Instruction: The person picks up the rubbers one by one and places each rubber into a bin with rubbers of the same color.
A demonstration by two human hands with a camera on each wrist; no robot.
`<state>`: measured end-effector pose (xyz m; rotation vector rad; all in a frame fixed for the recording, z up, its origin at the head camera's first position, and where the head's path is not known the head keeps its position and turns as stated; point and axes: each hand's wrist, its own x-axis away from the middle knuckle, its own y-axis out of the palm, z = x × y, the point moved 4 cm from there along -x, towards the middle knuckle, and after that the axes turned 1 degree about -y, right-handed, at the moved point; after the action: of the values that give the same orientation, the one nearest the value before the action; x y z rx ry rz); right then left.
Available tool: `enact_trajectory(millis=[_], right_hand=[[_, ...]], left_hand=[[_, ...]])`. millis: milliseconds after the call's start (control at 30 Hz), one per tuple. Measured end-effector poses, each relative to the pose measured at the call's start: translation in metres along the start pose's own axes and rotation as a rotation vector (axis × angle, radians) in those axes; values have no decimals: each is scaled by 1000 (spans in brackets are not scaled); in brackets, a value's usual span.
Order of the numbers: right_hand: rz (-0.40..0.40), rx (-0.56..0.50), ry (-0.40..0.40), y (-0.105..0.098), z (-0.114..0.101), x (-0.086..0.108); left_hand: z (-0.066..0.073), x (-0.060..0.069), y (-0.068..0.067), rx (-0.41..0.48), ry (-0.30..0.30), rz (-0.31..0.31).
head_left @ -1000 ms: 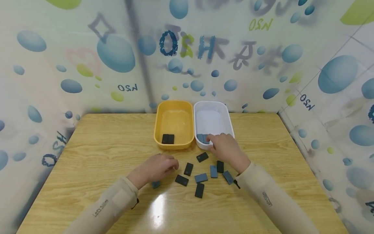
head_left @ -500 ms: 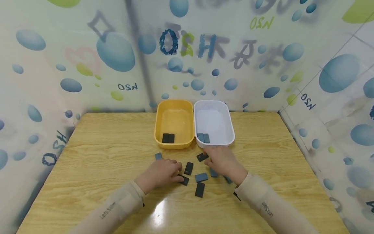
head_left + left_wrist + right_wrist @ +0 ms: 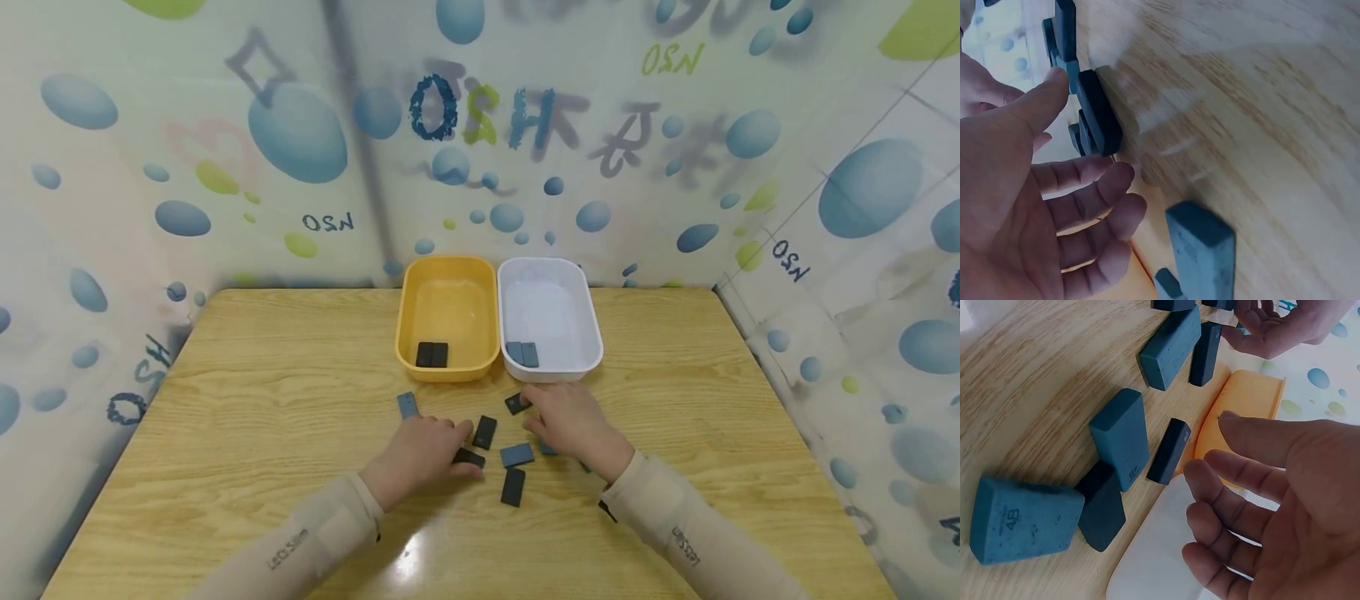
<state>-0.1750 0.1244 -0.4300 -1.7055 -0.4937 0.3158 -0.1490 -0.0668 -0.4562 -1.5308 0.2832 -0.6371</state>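
In the head view, my left hand (image 3: 416, 458) spreads its thumb and index finger about a black block (image 3: 470, 457); a blue-grey block (image 3: 407, 405) lies just beyond it. The left wrist view shows that hand (image 3: 1035, 181) beside a black block (image 3: 1099, 112), with no clear grip. My right hand (image 3: 576, 423) hovers with its fingertips by another black block (image 3: 516, 404), partly covering blue-grey blocks. Seen from the right wrist, the hand (image 3: 1266, 500) has loosely bent fingers, apart from the small black block (image 3: 1169, 451); a blue-grey block (image 3: 1027, 519) is marked 4B.
A yellow tray (image 3: 450, 375) holds two black blocks (image 3: 432, 355). Against its right side stands a white tray (image 3: 555, 375) with two blue-grey blocks (image 3: 522, 354). Between the hands lie a black block (image 3: 485, 432), a blue-grey block (image 3: 517, 455) and a black block (image 3: 513, 487).
My right hand has drawn back from the white tray to the black block in front of it. My left hand has shifted right, its thumb and index finger now around a black block.
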Motion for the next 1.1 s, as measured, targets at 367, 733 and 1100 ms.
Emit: enact_trajectory(millis=[367,733,1100], right_hand=[[-8,-8,9,0,-1,1],[-9,-15,6,2,-1,2],[-21,-22,11,4,2,6]], left_hand=[[4,-1,2,8,-38,-8],[2,-1,-1,15,-15,-77],[-4,-3,-3,25,-64,-148]])
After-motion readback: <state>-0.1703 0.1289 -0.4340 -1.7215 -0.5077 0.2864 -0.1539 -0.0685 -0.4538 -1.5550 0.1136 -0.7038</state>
